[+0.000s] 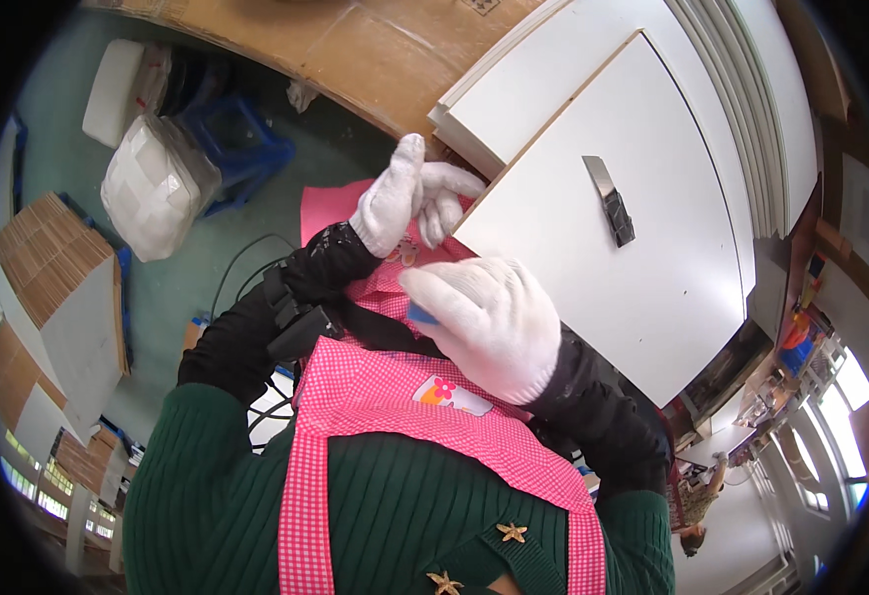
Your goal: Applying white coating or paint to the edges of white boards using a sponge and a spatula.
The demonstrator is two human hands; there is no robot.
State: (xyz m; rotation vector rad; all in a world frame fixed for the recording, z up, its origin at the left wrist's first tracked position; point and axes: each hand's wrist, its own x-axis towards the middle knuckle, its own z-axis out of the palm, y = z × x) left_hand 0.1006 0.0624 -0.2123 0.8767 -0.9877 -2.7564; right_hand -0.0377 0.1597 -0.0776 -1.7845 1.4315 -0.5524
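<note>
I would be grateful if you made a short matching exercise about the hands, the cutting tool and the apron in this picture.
1. Left hand
2. Right hand
3. Black-handled blade
4. Apron

A. Lying flat on top of the white panel
B. Pink and white checks, worn over a green ribbed top
C. Thumb raised, fingers by the panel's edge
D. Holding a small blue item

Pairs: 1-C, 2-D, 3-A, 4-B

Blue object (pixel 420 314) in right fingers (pixel 444 297), only partly visible
</note>
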